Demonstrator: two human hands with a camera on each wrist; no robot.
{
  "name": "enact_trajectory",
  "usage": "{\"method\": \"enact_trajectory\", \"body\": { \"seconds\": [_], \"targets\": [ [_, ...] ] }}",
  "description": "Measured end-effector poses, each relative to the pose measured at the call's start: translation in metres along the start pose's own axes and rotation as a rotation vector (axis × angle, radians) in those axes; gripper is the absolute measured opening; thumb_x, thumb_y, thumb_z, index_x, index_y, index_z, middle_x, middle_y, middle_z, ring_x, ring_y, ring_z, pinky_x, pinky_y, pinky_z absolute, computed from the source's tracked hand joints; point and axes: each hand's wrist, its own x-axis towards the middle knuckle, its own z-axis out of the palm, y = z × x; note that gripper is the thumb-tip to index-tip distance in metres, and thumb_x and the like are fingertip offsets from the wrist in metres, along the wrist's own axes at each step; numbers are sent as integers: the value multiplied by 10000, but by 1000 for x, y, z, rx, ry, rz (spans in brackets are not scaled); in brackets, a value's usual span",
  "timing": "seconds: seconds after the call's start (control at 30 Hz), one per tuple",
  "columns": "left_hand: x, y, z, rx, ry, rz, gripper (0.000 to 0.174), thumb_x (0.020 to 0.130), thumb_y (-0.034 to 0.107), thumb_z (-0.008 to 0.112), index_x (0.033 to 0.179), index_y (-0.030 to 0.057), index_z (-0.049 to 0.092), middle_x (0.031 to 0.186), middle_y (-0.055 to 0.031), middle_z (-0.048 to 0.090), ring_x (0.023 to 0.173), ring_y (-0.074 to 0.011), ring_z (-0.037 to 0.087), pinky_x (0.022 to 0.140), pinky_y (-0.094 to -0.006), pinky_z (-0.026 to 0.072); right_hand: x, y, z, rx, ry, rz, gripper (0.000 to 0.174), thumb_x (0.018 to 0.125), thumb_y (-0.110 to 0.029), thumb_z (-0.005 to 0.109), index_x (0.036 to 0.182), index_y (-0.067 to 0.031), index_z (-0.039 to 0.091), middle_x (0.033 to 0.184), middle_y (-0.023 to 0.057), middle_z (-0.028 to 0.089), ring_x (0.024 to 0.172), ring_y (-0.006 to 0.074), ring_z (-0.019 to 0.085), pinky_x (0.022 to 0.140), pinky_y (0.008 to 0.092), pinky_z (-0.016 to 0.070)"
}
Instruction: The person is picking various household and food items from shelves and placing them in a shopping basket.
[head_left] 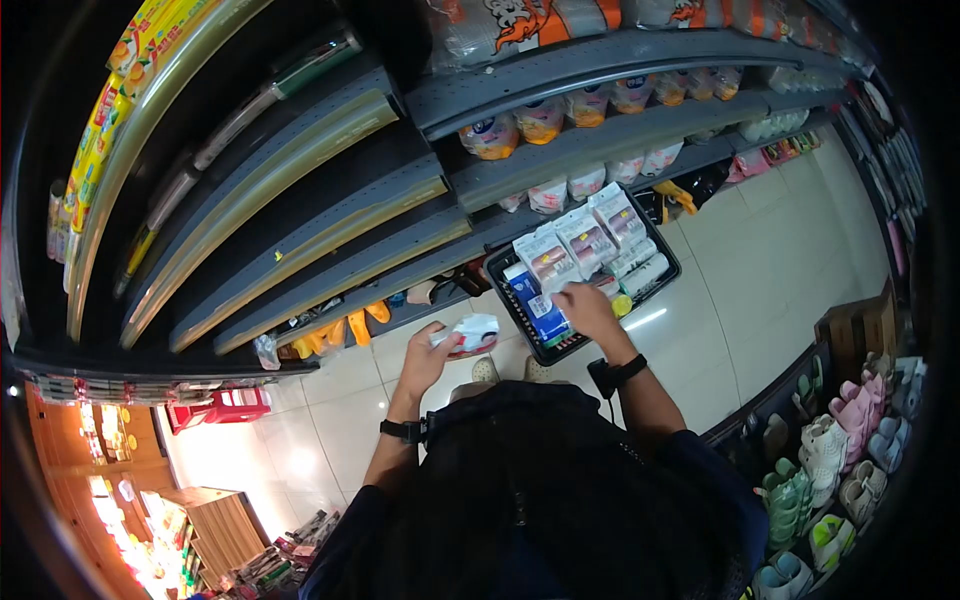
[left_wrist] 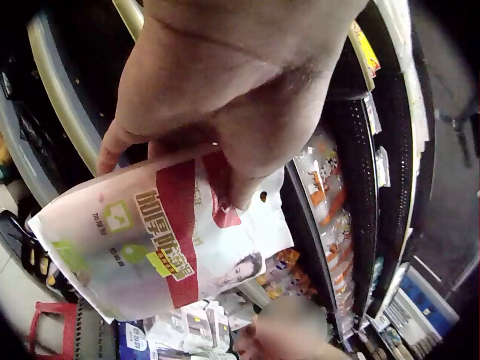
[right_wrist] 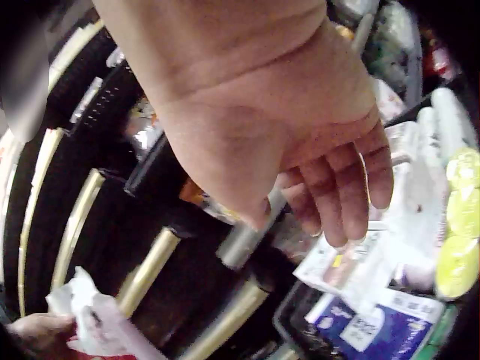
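Observation:
My left hand (head_left: 425, 360) grips a soft white plastic pack (left_wrist: 127, 240) by its top, thumb on the near face. The pack has a red band, gold lettering and a small picture of a face. My right hand (head_left: 590, 308) is over the black shopping basket (head_left: 520, 328), its fingers relaxed and slightly bent, with nothing held. Below its fingertips are white hang-tab packs (head_left: 548, 258) and a blue-and-white pack (right_wrist: 367, 330). White rolls (head_left: 640, 270) and yellow round items (right_wrist: 459, 225) lie along the basket's far side.
Dark shelves (head_left: 330, 150) curve along the left and front. Bagged goods (head_left: 540, 120) fill the shelves ahead, and yellow gloves (head_left: 360, 322) hang low. Clogs and slippers (head_left: 825, 455) stand on a rack at right. A red stool (head_left: 222, 408) is on the tiled floor behind left.

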Motion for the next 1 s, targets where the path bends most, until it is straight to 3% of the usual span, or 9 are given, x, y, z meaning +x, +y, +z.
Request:
{"method": "enact_trajectory", "body": {
  "seconds": [0.1, 0.2, 0.33, 0.47, 0.63, 0.7, 0.83, 0.97, 1.0],
  "targets": [
    [-8, -6, -14, -89, 119, -76, 140, 941, 123, 660, 915, -14, 663, 860, -17, 668, 779, -70, 589, 710, -244, 489, 1, 91, 26, -208, 160, 192, 613, 891, -558, 564, 781, 36, 669, 766, 230, 684, 729, 373, 684, 674, 442, 541],
    [-21, -8, -24, -114, 293, -42, 160, 934, 132, 672, 925, -27, 668, 854, -40, 688, 774, -84, 607, 703, -251, 501, 6, 119, 23, 194, -96, 602, 802, 834, -727, 547, 716, 60, 647, 566, 168, 638, 458, 236, 630, 454, 370, 502],
    [-36, -10, -33, -188, 490, -1, 194, 931, 135, 677, 986, -50, 676, 887, -72, 709, 788, -113, 636, 718, -263, 517, 16, 129, 35, 375, -87, 783, 681, 873, -655, 575, 765, 16, 629, 628, 123, 664, 450, 194, 593, 399, 299, 424],
    [-46, -7, -37, -248, 630, 31, 205, 949, 131, 649, 1029, -55, 678, 918, -74, 707, 810, -123, 645, 745, -277, 526, 30, 174, 64, 547, 1, 738, 529, 917, -434, 549, 628, 8, 575, 553, 141, 609, 368, 193, 524, 335, 330, 375],
    [-44, 4, -43, -310, 703, 110, 224, 967, 145, 624, 1051, -59, 666, 948, -79, 702, 849, -122, 641, 770, -280, 527, 25, 187, 66, 574, 55, 636, 572, 937, -487, 532, 648, 5, 566, 559, 143, 603, 382, 209, 543, 325, 334, 380],
    [-43, 6, -47, -334, 695, 116, 236, 972, 150, 618, 1074, -59, 656, 962, -77, 697, 873, -124, 638, 787, -280, 528, 23, 161, 50, 507, 66, 835, 550, 937, -521, 521, 714, -21, 571, 596, 111, 622, 434, 215, 586, 367, 337, 405],
    [-33, 11, -54, -353, 727, 175, 246, 974, 149, 615, 1100, -61, 643, 988, -77, 690, 873, -126, 640, 787, -281, 529, 32, 171, 54, 541, -3, 822, 589, 935, -534, 527, 736, 18, 577, 619, 161, 652, 477, 240, 648, 346, 324, 428],
    [-17, 24, -64, -432, 683, 203, 275, 981, 146, 603, 1158, -63, 615, 1057, -77, 672, 916, -128, 637, 812, -286, 523, 36, 205, 80, 508, 84, 764, 491, 972, -415, 506, 774, 23, 607, 645, 172, 671, 497, 264, 674, 355, 354, 472],
    [-10, 25, -69, -450, 664, 199, 286, 982, 142, 598, 1180, -64, 604, 1080, -76, 665, 938, -129, 635, 828, -288, 519, 39, 219, 88, 478, 61, 727, 383, 947, -292, 482, 740, 4, 607, 658, 157, 668, 492, 262, 658, 368, 382, 468]
  ]
}}
